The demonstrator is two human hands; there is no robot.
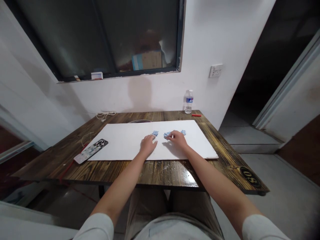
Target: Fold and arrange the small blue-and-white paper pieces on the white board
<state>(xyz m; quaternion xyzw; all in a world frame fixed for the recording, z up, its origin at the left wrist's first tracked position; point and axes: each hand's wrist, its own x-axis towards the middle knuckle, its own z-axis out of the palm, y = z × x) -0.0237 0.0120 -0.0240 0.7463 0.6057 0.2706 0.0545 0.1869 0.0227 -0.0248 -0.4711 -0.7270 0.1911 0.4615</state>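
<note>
1. Chiefly, three small blue-and-white piles lie in a row running left to right on the far half of the white sheet, all just beyond the fingertips of both hands.
2. The left pile sits just far and slightly right of the left hand. The tips of that hand reach its near edge, though I cannot tell whether they touch it.
3. The left hand lies palm down on the sheet with its fingers stretched out loosely side by side. It has hold of nothing that shows.
4. The middle pile lies at the left edge of the right hand, under its fingertips, so this hand is the nearer of the two to it.
5. The right hand's fingers are curled down onto that pile. Whether they pinch a piece or only rest on it cannot be made out.
6. The right pile lies just far of the right hand's knuckles, apart from the fingers.
7. Each pile is too small to show a long axis of its own.
8. The sheet rests on a wooden table, with a phone near its left edge and a water bottle and a red pen at the far right.
</note>
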